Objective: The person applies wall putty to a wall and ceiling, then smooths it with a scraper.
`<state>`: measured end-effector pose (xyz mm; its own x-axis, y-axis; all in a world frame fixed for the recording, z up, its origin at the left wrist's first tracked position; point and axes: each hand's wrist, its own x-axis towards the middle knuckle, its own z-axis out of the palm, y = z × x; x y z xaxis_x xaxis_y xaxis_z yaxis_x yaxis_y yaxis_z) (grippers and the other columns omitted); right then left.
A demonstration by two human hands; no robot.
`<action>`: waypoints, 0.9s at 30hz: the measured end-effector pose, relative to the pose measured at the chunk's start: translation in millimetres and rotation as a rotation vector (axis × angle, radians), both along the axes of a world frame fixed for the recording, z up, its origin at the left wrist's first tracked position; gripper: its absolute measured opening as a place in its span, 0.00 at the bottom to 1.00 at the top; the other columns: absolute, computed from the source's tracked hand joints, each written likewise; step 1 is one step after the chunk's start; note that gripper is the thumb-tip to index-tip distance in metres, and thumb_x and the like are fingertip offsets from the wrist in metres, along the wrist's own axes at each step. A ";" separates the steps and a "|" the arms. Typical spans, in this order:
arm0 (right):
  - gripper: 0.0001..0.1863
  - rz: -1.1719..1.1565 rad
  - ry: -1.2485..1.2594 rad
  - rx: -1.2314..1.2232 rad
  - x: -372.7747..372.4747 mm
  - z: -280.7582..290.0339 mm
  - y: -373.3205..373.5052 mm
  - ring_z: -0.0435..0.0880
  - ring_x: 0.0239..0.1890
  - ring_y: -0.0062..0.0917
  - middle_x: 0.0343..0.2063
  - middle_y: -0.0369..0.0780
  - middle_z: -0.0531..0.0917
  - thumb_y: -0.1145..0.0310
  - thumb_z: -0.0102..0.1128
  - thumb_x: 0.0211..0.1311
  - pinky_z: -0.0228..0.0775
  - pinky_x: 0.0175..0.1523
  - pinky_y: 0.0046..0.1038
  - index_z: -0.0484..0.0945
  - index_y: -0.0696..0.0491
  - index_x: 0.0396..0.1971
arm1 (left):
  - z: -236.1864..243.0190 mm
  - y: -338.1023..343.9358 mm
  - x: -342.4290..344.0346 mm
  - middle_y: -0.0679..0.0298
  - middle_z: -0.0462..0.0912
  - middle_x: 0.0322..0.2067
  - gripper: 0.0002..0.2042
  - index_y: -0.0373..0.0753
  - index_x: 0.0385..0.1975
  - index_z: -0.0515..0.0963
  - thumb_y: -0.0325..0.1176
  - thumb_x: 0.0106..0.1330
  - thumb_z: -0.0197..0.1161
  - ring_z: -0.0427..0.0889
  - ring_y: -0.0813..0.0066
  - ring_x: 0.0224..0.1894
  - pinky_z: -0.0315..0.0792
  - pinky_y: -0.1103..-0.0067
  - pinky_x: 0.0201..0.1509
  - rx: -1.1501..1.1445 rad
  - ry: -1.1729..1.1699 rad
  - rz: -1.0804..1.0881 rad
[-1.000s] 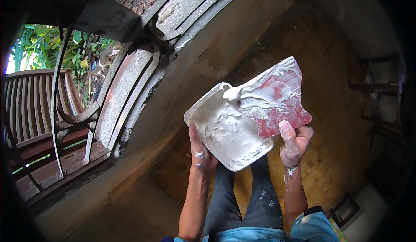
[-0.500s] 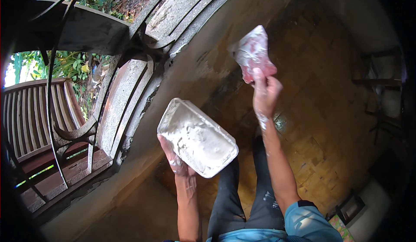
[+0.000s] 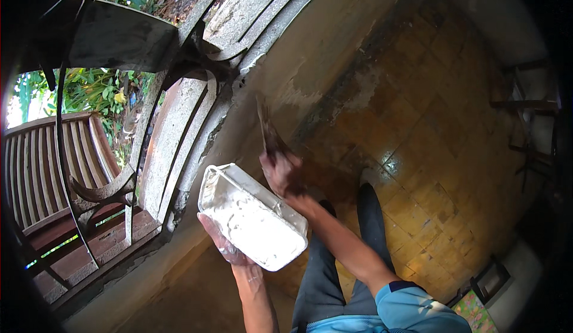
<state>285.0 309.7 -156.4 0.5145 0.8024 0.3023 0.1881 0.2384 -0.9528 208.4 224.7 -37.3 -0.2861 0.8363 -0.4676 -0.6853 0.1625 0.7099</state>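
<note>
My left hand (image 3: 219,237) is closed round the lower left side of a white rectangular plastic tub (image 3: 270,204), tilted in front of my body. Thick white paste (image 3: 248,222) covers its inside. My right hand (image 3: 283,172), smeared by motion, grips a thin flat spreader (image 3: 263,121) at its lower end. The spreader is seen almost edge-on, its tip up against or close to the wall (image 3: 298,73); whether it touches I cannot tell. White smears mark my left hand and wrist.
A rough stone sill (image 3: 156,154) with curved dark metal grille bars (image 3: 197,55) runs along the left. Beyond it stand a slatted wooden bench (image 3: 57,166) and plants. Worn yellow-brown tiles (image 3: 418,172) make up the floor. Dark-framed furniture (image 3: 528,103) stands at the right.
My right hand has swung left and down with the spreader, from out over the floor to beside the wall. The spreader has turned edge-on. The tub has shifted slightly left and down.
</note>
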 end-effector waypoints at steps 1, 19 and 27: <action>0.08 -0.001 -0.001 0.000 3.0 0.3 -8.1 0.78 0.17 0.36 0.17 0.48 0.78 0.70 0.62 0.53 0.71 0.25 0.34 0.79 0.59 0.23 | 0.1 -0.7 -1.9 0.60 0.75 0.51 0.31 0.39 0.60 0.62 0.58 0.68 0.43 0.79 0.68 0.46 0.77 0.71 0.47 0.014 -0.003 -0.001; 0.23 0.020 0.173 -0.004 -34.0 -23.3 12.1 0.79 0.45 0.46 0.47 0.54 0.77 0.77 0.50 0.58 0.74 0.46 0.33 0.70 0.58 0.56 | 0.9 -33.6 -33.3 0.60 0.71 0.54 0.31 0.39 0.61 0.60 0.58 0.68 0.44 0.75 0.69 0.50 0.74 0.72 0.52 -0.022 0.090 0.022; 0.19 0.266 -0.064 -0.254 -75.8 -21.8 -86.4 0.83 0.28 0.41 0.31 0.55 0.80 0.76 0.51 0.59 0.73 0.31 0.32 0.73 0.62 0.51 | 8.9 -36.7 -29.8 0.61 0.73 0.52 0.32 0.40 0.62 0.60 0.59 0.69 0.39 0.78 0.70 0.46 0.76 0.75 0.48 -0.085 0.135 0.124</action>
